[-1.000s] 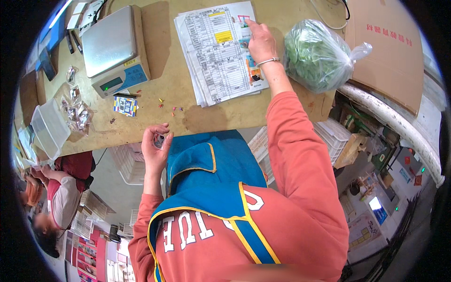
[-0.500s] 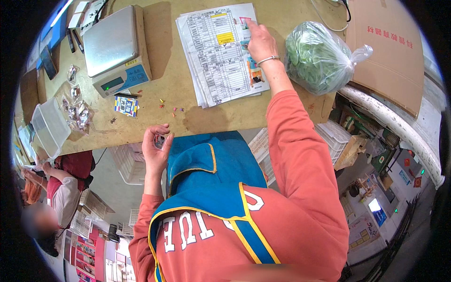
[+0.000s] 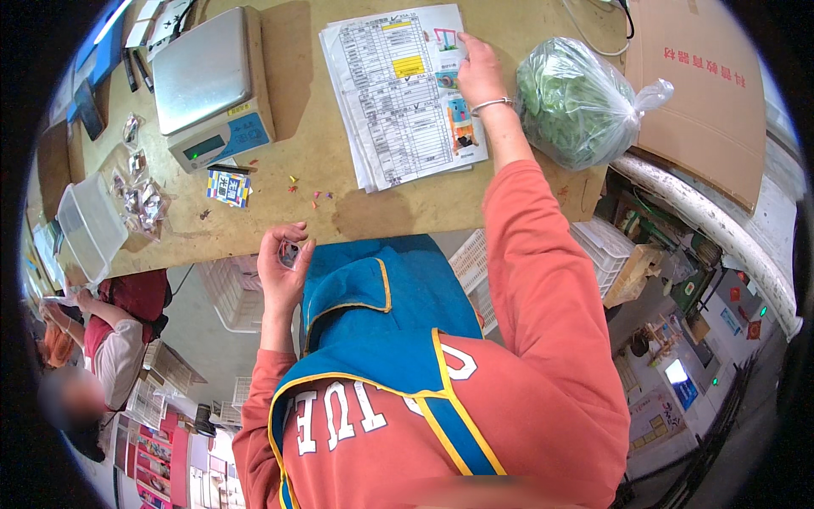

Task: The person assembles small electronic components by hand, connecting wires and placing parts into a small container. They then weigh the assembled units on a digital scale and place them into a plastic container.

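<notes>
My left hand (image 3: 280, 270) is at the near edge of the table, its fingers curled round a small clear packet (image 3: 289, 254) with dark and reddish bits showing in it. My right hand (image 3: 483, 76), with a bracelet at the wrist, rests at the upper right edge of a stack of printed sheets (image 3: 373, 127). Its fingers are bent inward, and whether they hold anything is hidden. Coloured pictures run down that side of the top sheet. Several tiny coloured pieces (image 3: 315, 196) lie on the table between the left hand and the sheets, near a small printed card (image 3: 227, 189).
A scale (image 3: 203, 85) stands at the left, with several small filled packets (image 3: 144, 204) and a clear plastic tub (image 3: 91, 222) beyond it. A tied bag of green leaves (image 3: 572, 106) sits right of my right hand, beside a cardboard box (image 3: 699, 102). Another person (image 3: 119, 343) is at far left.
My right hand has shifted slightly right and down, from over the top picture to the edge of the sheets, uncovering that picture. The left hand keeps its place with the packet.
</notes>
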{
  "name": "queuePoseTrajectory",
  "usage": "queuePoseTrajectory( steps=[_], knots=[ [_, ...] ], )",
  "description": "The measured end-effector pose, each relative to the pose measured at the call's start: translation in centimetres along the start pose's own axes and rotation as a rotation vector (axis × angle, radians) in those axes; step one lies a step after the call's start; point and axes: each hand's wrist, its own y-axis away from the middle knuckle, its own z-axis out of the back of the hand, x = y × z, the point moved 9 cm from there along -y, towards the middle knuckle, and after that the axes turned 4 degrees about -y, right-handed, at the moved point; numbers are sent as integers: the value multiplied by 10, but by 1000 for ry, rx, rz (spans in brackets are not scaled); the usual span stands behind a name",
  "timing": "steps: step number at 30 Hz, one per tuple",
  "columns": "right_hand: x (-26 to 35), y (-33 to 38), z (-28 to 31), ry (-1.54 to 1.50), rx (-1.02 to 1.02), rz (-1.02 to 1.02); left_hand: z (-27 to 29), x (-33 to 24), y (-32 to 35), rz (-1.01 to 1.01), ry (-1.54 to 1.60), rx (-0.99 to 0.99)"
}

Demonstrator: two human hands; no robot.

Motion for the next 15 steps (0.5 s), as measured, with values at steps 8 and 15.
queuePoseTrajectory(
  steps=[8, 15],
  knots=[
    [-2, 8, 16, -80, -77, -36, 1, 2, 5, -4, -2, -9],
    [9, 17, 18, -26, -103, 27, 1, 0, 8, -4, -9, -8]
  ],
)
